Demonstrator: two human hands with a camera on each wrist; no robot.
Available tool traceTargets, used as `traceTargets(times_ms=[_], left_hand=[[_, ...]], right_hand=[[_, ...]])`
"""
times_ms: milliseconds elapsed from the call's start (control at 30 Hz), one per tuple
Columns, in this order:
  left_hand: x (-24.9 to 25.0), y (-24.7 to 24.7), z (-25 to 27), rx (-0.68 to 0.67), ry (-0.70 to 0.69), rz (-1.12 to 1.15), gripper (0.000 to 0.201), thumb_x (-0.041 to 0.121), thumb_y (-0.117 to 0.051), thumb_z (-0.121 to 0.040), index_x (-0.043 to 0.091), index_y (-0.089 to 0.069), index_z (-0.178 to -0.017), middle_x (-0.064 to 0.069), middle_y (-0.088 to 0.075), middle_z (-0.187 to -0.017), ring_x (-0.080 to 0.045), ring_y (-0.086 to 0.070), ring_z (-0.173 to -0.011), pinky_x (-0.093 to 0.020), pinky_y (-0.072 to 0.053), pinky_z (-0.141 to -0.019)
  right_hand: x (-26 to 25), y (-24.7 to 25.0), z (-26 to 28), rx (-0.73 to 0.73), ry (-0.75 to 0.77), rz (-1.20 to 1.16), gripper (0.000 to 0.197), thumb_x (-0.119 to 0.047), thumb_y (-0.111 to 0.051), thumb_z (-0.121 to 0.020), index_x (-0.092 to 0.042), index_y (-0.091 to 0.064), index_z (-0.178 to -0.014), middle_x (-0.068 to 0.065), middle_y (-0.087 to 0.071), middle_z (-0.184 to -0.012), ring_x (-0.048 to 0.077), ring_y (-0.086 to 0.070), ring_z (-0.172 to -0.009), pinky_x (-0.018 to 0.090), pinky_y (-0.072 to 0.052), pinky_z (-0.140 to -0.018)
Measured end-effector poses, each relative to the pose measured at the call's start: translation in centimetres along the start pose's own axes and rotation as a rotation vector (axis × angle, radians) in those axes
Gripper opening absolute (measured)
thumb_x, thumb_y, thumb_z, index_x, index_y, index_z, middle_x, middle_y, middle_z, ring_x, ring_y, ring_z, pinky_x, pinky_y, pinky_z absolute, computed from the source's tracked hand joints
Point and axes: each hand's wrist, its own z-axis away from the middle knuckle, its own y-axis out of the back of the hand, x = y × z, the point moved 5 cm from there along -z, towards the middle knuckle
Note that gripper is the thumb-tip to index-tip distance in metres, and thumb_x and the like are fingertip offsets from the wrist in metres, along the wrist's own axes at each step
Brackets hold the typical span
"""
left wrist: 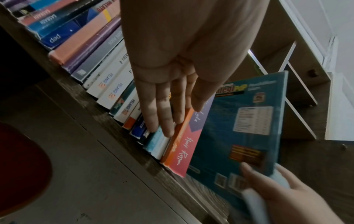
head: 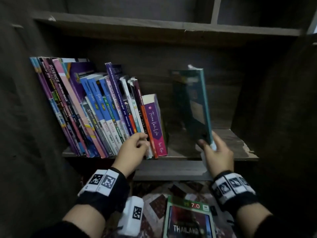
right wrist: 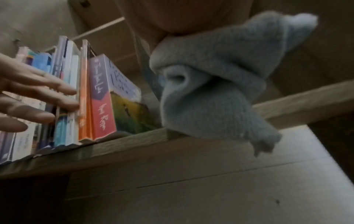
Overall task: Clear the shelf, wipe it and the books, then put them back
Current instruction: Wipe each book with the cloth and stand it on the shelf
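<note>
A row of books leans to the left on the dark wooden shelf; a purple and pink book stands at its right end. My left hand lies with straight fingers against the lower spines near that end. To the right, apart from the row, a teal book stands upright on the shelf. My right hand grips its lower front corner together with a grey-blue cloth. In the left wrist view the teal book's back cover faces the row.
A book titled Thailand lies on a patterned rug below the shelf. Bare shelf board shows between the row and the teal book, and to its right. An upper shelf board runs overhead.
</note>
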Motion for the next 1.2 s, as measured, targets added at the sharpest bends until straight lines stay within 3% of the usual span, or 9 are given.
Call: traceTargets(times_ms=[100,267,433,733,867,967,1067,1133,1200], left_hand=[[-0.2,-0.2,0.1,-0.039,0.035,0.068,0.016,0.011,-0.053,-0.096,0.014,-0.057,-0.112,-0.006,-0.069,-0.1,-0.018,-0.065,-0.079,-0.019,-0.05,-0.062],[-0.3,0.1,0.0,-0.036,0.056,0.178,0.011,0.009,-0.053,-0.096,0.019,-0.057,-0.097,-0.014,-0.068,-0.107,-0.019,-0.063,-0.079,-0.013,-0.048,-0.054],[-0.4,0.1,0.2,-0.062,0.049,0.182,0.011,0.011,-0.054,-0.096,0.021,-0.057,-0.099,-0.01,-0.069,-0.108,-0.017,-0.064,-0.084,-0.012,-0.047,-0.054],[-0.5,0.1,0.6,-0.095,0.032,0.139,0.012,0.013,-0.053,-0.096,0.024,-0.056,-0.098,-0.009,-0.069,-0.107,-0.019,-0.064,-0.088,-0.009,-0.045,-0.052],[-0.7,-0.2,0.8,-0.097,0.048,0.113,0.012,0.016,-0.053,-0.097,0.026,-0.058,-0.098,-0.007,-0.07,-0.099,-0.024,-0.067,-0.088,-0.011,-0.043,-0.053],[-0.7,-0.2,0.8,-0.102,0.056,0.112,0.01,0.015,-0.053,-0.097,0.022,-0.059,-0.1,-0.013,-0.069,-0.097,-0.022,-0.066,-0.087,-0.009,-0.043,-0.051],[-0.7,-0.1,0.6,-0.101,0.058,0.12,0.011,0.013,-0.053,-0.097,0.023,-0.058,-0.098,-0.016,-0.068,-0.106,-0.019,-0.064,-0.085,-0.008,-0.044,-0.05],[-0.7,-0.1,0.5,-0.1,0.063,0.129,0.012,0.013,-0.053,-0.097,0.023,-0.059,-0.097,-0.016,-0.068,-0.107,-0.019,-0.064,-0.085,-0.008,-0.044,-0.05],[-0.9,-0.1,0.4,-0.101,0.064,0.142,0.011,0.012,-0.053,-0.097,0.021,-0.06,-0.097,-0.017,-0.068,-0.106,-0.02,-0.064,-0.086,-0.008,-0.044,-0.05]], right_hand=[[-0.2,-4.7,-0.5,-0.064,0.003,0.006,0.045,-0.027,-0.069,-0.087,-0.03,-0.057,-0.131,-0.008,-0.059,-0.129,0.0,-0.047,-0.105,0.018,-0.035,-0.093],[1.3,-11.4,0.8,-0.544,0.142,0.218,0.07,-0.052,-0.067,-0.079,-0.034,-0.043,-0.141,-0.01,-0.046,-0.144,0.011,-0.049,-0.126,0.028,-0.039,-0.104],[1.5,-10.3,0.3,-0.662,0.194,0.233,0.074,-0.036,-0.074,-0.08,-0.028,-0.038,-0.145,-0.006,-0.038,-0.15,0.011,-0.034,-0.139,0.029,-0.029,-0.113],[2.1,-9.3,0.0,-0.49,0.226,0.313,0.062,-0.022,-0.079,-0.077,-0.024,-0.054,-0.134,-0.003,-0.053,-0.139,0.011,-0.046,-0.128,0.005,-0.025,-0.092],[2.1,-9.4,-0.4,-0.502,0.181,0.334,0.059,-0.022,-0.079,-0.077,-0.027,-0.057,-0.131,-0.01,-0.055,-0.133,0.007,-0.049,-0.123,0.008,-0.03,-0.09],[2.1,-9.1,-1.1,-0.521,-0.036,0.013,0.038,-0.027,-0.078,-0.078,-0.034,-0.067,-0.113,-0.011,-0.065,-0.114,0.01,-0.062,-0.108,0.026,-0.048,-0.092],[1.7,-8.3,-3.7,-0.247,-0.221,-0.334,0.027,-0.022,-0.068,-0.088,-0.016,-0.066,-0.114,0.0,-0.071,-0.096,0.014,-0.068,-0.084,0.021,-0.051,-0.067],[1.4,-7.9,-6.0,-0.112,-0.266,-0.194,0.04,-0.032,-0.06,-0.093,-0.006,-0.061,-0.123,0.009,-0.067,-0.109,0.023,-0.063,-0.098,0.024,-0.044,-0.077],[1.4,-8.9,-7.5,-0.16,-0.33,-0.042,0.051,-0.039,-0.047,-0.098,-0.002,-0.052,-0.133,0.017,-0.056,-0.131,0.031,-0.052,-0.121,0.028,-0.037,-0.09]])
